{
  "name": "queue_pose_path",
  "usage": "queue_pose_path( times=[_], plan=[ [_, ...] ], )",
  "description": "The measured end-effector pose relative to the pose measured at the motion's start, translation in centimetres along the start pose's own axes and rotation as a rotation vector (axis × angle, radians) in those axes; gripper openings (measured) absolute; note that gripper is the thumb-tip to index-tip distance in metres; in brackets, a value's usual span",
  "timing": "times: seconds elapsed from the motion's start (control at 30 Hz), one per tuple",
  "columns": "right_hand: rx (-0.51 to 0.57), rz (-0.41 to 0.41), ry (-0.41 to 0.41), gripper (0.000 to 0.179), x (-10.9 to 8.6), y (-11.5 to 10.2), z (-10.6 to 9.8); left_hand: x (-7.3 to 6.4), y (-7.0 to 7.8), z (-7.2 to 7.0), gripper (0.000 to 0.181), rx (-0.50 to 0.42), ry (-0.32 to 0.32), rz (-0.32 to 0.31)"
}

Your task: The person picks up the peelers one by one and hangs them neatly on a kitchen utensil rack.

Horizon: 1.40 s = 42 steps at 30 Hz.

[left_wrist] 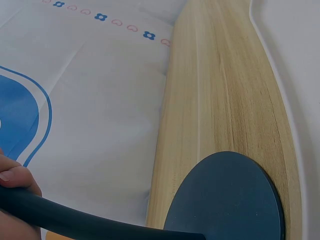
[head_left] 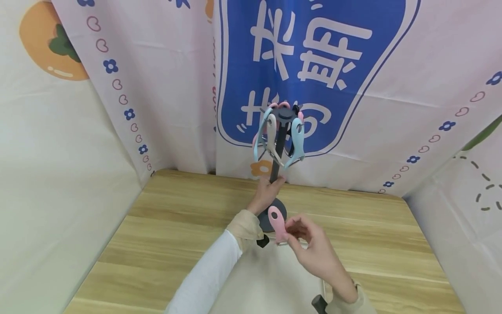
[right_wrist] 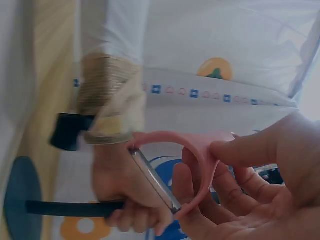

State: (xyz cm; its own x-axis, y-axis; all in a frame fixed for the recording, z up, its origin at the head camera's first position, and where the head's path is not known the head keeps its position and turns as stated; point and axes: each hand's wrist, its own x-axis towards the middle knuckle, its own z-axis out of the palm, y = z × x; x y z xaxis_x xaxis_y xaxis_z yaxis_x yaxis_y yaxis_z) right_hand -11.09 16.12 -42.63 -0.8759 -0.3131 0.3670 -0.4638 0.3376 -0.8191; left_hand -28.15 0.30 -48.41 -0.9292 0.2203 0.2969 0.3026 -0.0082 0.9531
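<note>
My left hand (head_left: 265,195) grips the dark pole (left_wrist: 100,223) of an upright stand, low down above its round base (left_wrist: 227,192). Several peelers hang around the stand's top (head_left: 284,114), among them a white peeler (head_left: 271,130), a light blue peeler (head_left: 298,137) and pink ones partly hidden behind. In front of the base, my right hand (head_left: 315,250) pinches a pink peeler (head_left: 277,223) between thumb and fingers, its holed handle end pointing up in the head view. The right wrist view shows the peeler's metal blade (right_wrist: 155,180) across its curved frame, apart from the stand.
Under my forearms lies a white tray or board (head_left: 270,283) on the wooden table (head_left: 176,209). Printed cloth (head_left: 372,144) hangs right behind the table, with pale cloth walls at both sides. Dark knobs (head_left: 319,303) show beside the sleeve cuffs.
</note>
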Motion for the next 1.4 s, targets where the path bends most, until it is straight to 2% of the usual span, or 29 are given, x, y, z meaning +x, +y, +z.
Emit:
queue_pose_path(
  times=[0.07,0.23,0.37,0.63,0.73,0.93,1.1,1.4],
  plan=[
    [0.051,-0.044,0.027,0.027,0.6,-0.8,-0.4,0.0,0.0,0.0,0.045,-0.009,-0.004,-0.001],
    [0.178,-0.223,0.101,0.033,2.3,-2.8,-1.3,0.2,-0.3,0.0,0.043,-0.018,0.008,-0.002],
    [0.233,-0.29,0.149,0.036,3.8,-4.6,-1.9,0.4,-0.5,0.0,0.045,0.009,0.017,0.015],
    [0.266,-0.321,0.234,0.034,6.8,-6.6,-2.4,0.4,-0.7,0.0,0.041,0.028,0.027,0.07],
    [0.282,-0.344,0.264,0.032,8.0,-6.8,-2.4,0.4,-0.5,0.0,0.029,0.053,0.033,0.072],
    [0.298,-0.353,0.338,0.025,10.1,-7.0,-2.5,0.5,-0.2,0.0,0.019,-0.008,0.012,0.081],
    [0.301,-0.346,0.363,0.026,11.0,-6.7,-2.5,0.8,-0.1,0.0,0.041,-0.047,-0.02,0.083],
    [0.319,-0.341,0.377,0.026,11.5,-6.0,-2.1,0.5,-0.1,0.1,0.044,-0.039,0.007,0.118]
  ],
)
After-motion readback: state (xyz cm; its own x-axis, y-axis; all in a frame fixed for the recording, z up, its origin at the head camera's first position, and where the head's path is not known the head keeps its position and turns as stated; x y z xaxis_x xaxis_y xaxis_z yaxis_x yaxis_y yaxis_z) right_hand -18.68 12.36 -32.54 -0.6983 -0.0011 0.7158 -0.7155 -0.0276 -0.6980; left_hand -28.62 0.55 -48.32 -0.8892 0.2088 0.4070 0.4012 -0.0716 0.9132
